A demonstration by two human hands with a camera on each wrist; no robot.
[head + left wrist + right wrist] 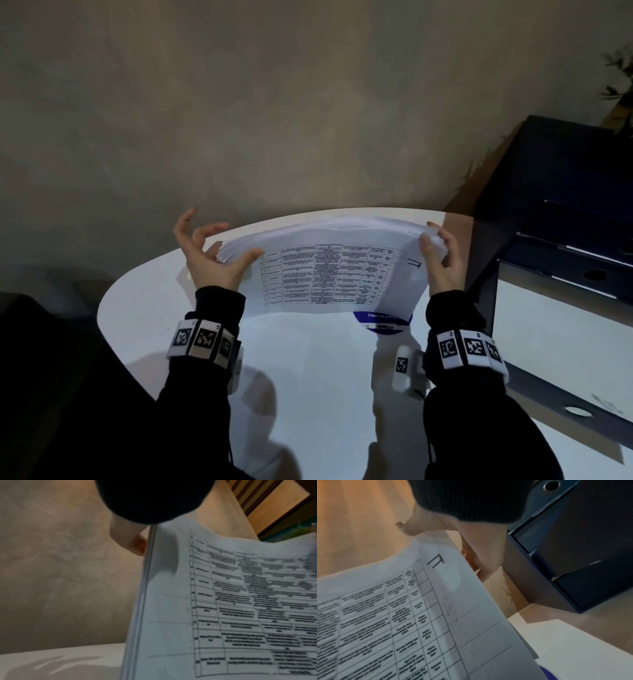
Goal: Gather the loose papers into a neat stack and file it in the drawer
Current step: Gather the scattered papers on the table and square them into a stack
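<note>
A thick stack of white papers [325, 274], its front sheet printed with a table, stands on its long edge on the white table [308, 377] and bows slightly. My right hand [435, 240] grips its right end, thumb on the front and fingers behind. At the left end is my left hand [219, 246]: the thumb touches the front, while the fingers are spread and lifted off the paper. In the left wrist view one fingertip [135, 545] meets the stack's edge [144, 588]. The right wrist view shows the printed sheet [402, 615] with my right hand [479, 555] at its corner.
A dark blue drawer cabinet [548, 192] stands right of the table, also in the right wrist view [573, 547]. Its lowest drawer [565, 325] looks pulled out, pale inside. A round blue label [382, 322] lies on the table under the stack. A plant [620, 78] stands on the cabinet.
</note>
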